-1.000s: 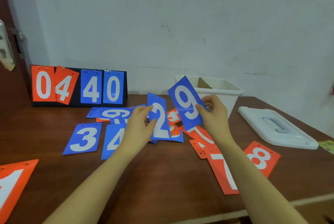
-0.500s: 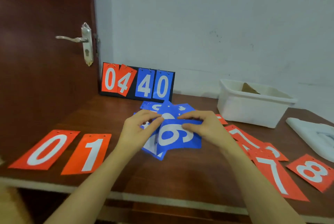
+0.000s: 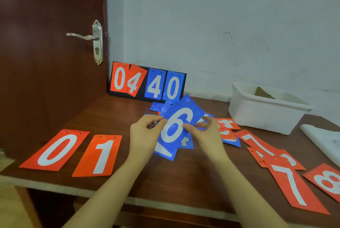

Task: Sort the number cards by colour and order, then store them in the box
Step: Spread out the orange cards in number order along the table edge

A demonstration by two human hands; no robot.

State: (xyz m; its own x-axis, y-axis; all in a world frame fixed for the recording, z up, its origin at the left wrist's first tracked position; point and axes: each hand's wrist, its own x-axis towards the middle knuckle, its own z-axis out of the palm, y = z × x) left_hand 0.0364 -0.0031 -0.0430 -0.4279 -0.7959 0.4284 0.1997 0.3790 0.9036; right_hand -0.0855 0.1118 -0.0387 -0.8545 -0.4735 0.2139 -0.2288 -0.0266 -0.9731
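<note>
Blue 6 card (image 3: 176, 126) held up above the surface (image 3: 110, 115), centre of view, face toward the camera, long axis tilted with its punched top edge leaning away and to the right. At least one more blue card sits behind it in the same stack; its number can't be read.

Left hand (image 3: 145, 134) pinches the stack's left edge, thumb on the face. Right hand (image 3: 207, 134) grips the right edge, thumb tip resting on the 6. Both hands closed on the cards, equally near.

Under the hands: loose blue cards, mixed with red ones.

Left on the surface: red 0 card (image 3: 55, 150) and red 1 card (image 3: 99, 156) flat, side by side, upright. Right: red 7 card (image 3: 292, 187), red 8 card (image 3: 327, 181), others overlapping.

White box (image 3: 261, 113) stands open, far right, nearer the right hand. Judgement: sorting is early; blue row not yet laid.
</note>
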